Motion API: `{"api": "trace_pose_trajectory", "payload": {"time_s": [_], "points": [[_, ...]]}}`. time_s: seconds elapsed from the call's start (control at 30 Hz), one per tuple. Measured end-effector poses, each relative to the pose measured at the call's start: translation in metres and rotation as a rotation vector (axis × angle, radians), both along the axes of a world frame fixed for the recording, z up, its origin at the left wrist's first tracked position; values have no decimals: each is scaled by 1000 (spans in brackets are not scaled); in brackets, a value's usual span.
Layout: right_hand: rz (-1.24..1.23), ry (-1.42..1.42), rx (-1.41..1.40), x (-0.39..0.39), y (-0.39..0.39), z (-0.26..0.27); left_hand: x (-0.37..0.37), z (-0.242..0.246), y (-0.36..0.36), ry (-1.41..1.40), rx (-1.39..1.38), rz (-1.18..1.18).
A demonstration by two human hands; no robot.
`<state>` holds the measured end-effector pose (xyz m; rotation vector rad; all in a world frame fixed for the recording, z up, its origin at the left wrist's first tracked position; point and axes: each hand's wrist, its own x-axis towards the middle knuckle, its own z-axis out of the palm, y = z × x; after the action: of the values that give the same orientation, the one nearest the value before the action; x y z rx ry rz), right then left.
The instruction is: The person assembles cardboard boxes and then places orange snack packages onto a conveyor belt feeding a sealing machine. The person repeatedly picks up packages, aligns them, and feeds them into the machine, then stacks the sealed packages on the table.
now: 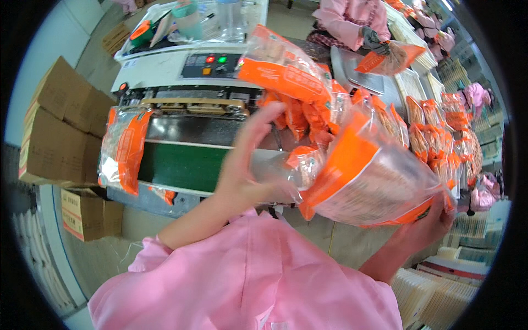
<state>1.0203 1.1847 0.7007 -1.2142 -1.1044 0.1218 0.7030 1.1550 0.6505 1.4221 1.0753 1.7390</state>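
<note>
A clear plastic food bag with orange printed bands (371, 177) hangs in front of me, tilted and slightly blurred. My right hand (437, 218) grips its far right end. To the left of it, my left hand (251, 165) has thumb and fingers spread, with nothing held between them. That hand is over the green conveyor belt (181, 165) of a band sealing machine (165, 78). Another filled bag (126, 148) lies across the belt's left end. A heap of similar orange bags (297, 115) rises just beyond my hands.
Cardboard boxes (62, 132) stand left of the machine. Cups and tools crowd a white tray (142, 16) behind it. Across the table a gloved co-worker's hand (373, 41) holds another bag beside a scale (359, 70). Rows of bags (433, 132) lie to the right, above stacked trays (433, 293).
</note>
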Motion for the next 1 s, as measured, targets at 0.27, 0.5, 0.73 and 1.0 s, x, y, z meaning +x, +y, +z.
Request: {"api": "trace_pose_trajectory", "payload": {"time_s": [0.27, 0.5, 0.73, 1.0], "points": [[751, 336, -166, -132, -4, -127, -64, -129, -18, -206, -74, -95], [1198, 815, -246, -124, 10, -133, -69, -113, -18, -285, 53, -214], [647, 177, -113, -127, -9, -117, -66, -102, -19, -614, -153, -76], [375, 38, -566, -110, 92, -206, -52, -165, 59, -808, -740, -48]]}}
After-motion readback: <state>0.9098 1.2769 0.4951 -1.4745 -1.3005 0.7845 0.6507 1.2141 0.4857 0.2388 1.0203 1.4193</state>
